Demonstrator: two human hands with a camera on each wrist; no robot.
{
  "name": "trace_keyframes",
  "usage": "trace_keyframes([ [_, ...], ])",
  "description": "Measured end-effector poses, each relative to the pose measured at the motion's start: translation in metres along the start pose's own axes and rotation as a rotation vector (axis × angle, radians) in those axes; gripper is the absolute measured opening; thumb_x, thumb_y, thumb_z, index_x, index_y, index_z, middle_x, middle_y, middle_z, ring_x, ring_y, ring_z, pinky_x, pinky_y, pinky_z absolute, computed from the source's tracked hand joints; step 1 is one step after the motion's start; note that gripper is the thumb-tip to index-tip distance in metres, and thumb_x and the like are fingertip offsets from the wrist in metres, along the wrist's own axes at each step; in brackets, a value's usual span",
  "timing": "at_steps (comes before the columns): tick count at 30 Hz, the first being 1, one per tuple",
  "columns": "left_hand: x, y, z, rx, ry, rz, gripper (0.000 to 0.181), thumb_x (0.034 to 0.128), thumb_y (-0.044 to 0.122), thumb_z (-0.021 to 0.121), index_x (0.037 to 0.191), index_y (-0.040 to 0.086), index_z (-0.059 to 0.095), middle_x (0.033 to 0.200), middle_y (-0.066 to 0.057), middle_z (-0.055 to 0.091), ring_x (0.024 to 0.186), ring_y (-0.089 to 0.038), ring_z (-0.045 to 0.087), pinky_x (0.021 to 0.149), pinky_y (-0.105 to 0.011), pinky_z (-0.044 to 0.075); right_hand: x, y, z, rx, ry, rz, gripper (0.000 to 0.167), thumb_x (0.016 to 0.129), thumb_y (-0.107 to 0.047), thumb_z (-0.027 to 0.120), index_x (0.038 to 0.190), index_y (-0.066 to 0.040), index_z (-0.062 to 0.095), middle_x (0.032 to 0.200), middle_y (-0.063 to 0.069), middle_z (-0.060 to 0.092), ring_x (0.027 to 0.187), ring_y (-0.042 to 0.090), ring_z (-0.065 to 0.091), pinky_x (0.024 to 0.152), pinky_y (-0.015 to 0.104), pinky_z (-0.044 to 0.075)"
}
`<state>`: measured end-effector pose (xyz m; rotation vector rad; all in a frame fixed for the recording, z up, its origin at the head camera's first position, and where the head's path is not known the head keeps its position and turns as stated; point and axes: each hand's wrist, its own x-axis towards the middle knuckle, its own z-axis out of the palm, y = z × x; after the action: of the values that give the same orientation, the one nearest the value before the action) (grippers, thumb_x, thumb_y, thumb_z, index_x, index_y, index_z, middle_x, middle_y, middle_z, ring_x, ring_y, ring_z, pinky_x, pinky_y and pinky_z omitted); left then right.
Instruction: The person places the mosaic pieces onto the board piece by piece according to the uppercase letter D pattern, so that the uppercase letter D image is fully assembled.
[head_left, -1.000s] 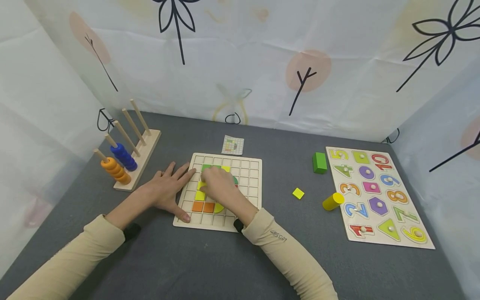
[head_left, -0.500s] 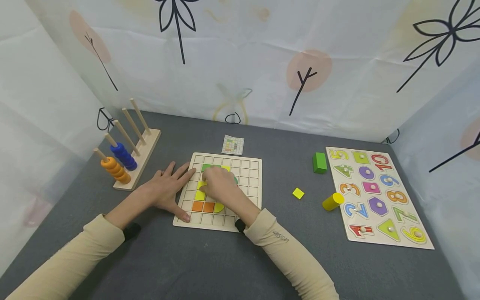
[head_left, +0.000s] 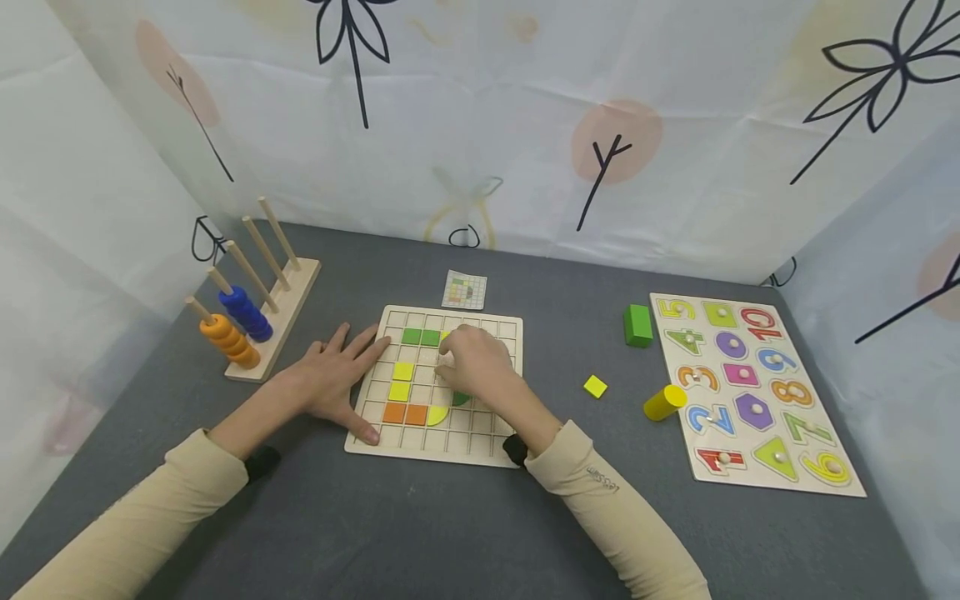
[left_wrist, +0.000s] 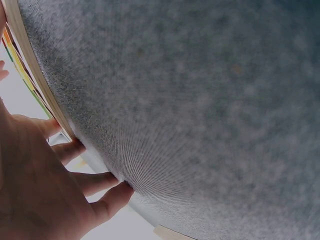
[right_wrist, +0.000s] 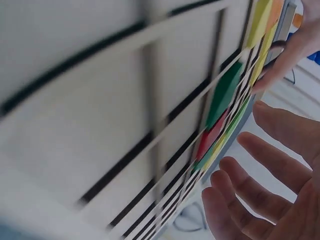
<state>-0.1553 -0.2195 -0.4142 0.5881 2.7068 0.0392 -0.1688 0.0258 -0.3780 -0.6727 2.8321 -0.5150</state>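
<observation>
A light wooden grid board (head_left: pixel 472 446) lies before me, with coloured tiles set in its squares. My left hand (head_left: pixel 333 379) rests with spread fingers on the board's left edge; in the left wrist view, fingertips touch board and table. My right hand (head_left: pixel 483 367) is over the middle of the board. Its fingers are loosely bent, with nothing seen between them in the right wrist view. Left of it are two yellow squares (head_left: pixel 402 372), orange squares (head_left: pixel 393 412), a rounded yellow tile (head_left: pixel 437 415) and green squares (head_left: pixel 411 336). A red tile (right_wrist: pixel 212 135) and green tile (right_wrist: pixel 226 92) show beneath it.
Behind the board lies a small pattern card (head_left: pixel 465 290). A peg stand (head_left: pixel 300 287) with orange and blue rings is at left. To the right are a loose yellow tile (head_left: pixel 596 386), green block (head_left: pixel 638 326), yellow cylinder (head_left: pixel 664 402) and number puzzle (head_left: pixel 806 482).
My right hand has lifted off the yellow squares and moved right across the board, uncovering the yellow and green tiles. My left hand has stayed on the edge.
</observation>
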Motion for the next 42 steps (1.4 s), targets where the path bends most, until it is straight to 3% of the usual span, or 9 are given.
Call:
trace_keyframes([
  [12, -0.001, 0.002, 0.000, -0.010, -0.002, -0.002, 0.149, 0.0527, 0.093, 0.072, 0.164, 0.011, 0.018, 0.171, -0.023, 0.014, 0.150, -0.063, 0.015, 0.108, -0.076, 0.032, -0.032, 0.066, -0.015, -0.030, 0.052, 0.143, 0.022, 0.091, -0.021, 0.076, 0.110, -0.010, 0.080, 0.119, 0.012, 0.073, 0.101, 0.030, 0.070, 0.067, 0.046, 0.059],
  [23, -0.001, -0.001, 0.001, -0.025, 0.003, 0.007, 0.148, 0.0540, 0.090, 0.074, 0.164, 0.010, 0.018, 0.171, -0.023, 0.014, 0.151, -0.063, 0.014, 0.108, -0.077, 0.030, -0.065, 0.115, -0.032, -0.053, 0.052, 0.229, 0.034, 0.091, -0.023, 0.078, 0.121, -0.006, 0.075, 0.127, 0.021, 0.067, 0.120, 0.043, 0.063, 0.087, 0.059, 0.057],
  [29, -0.001, -0.001, 0.000, -0.028, 0.001, 0.011, 0.147, 0.0545, 0.090, 0.075, 0.164, 0.010, 0.017, 0.171, -0.023, 0.013, 0.150, -0.064, 0.014, 0.108, -0.077, 0.030, -0.077, 0.128, -0.039, -0.055, 0.010, 0.270, 0.040, 0.091, -0.026, 0.078, 0.125, -0.004, 0.073, 0.126, 0.023, 0.066, 0.113, 0.040, 0.065, 0.084, 0.058, 0.057],
  [35, -0.001, -0.001, 0.001, -0.026, -0.001, 0.006, 0.148, 0.0536, 0.091, 0.074, 0.164, 0.010, 0.018, 0.171, -0.023, 0.014, 0.151, -0.063, 0.014, 0.108, -0.078, 0.030, -0.086, 0.133, -0.043, -0.033, -0.038, 0.309, 0.044, 0.089, -0.026, 0.080, 0.126, -0.002, 0.071, 0.130, 0.023, 0.067, 0.116, 0.040, 0.065, 0.085, 0.056, 0.055],
  [42, -0.001, 0.000, 0.001, -0.027, -0.003, -0.002, 0.148, 0.0535, 0.091, 0.074, 0.164, 0.011, 0.017, 0.171, -0.023, 0.015, 0.151, -0.063, 0.014, 0.109, -0.078, 0.029, -0.090, 0.134, -0.045, 0.001, -0.066, 0.352, 0.045, 0.089, -0.024, 0.081, 0.127, -0.002, 0.070, 0.131, 0.025, 0.068, 0.105, 0.040, 0.069, 0.071, 0.049, 0.054],
])
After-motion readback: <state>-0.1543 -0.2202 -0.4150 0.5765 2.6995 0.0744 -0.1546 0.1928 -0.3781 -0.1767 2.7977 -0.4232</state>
